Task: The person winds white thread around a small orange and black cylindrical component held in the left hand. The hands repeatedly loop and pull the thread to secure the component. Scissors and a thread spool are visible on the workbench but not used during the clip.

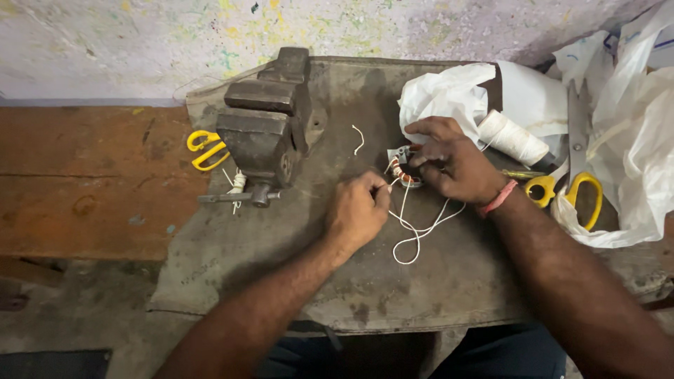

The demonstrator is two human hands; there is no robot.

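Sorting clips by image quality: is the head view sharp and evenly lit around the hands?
Head view: soft, even light with faint shadows; left hand, right hand and white string look reasonably sharp; no glare; frame edges bow slightly.

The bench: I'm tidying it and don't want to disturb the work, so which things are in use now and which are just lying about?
In use:
- copper-wound coil, under the right hand
- white string, pinched by the left hand

Lying about:
- bench vise
- yellow scissors left of it
- string spool
- larger scissors
- white plastic bags
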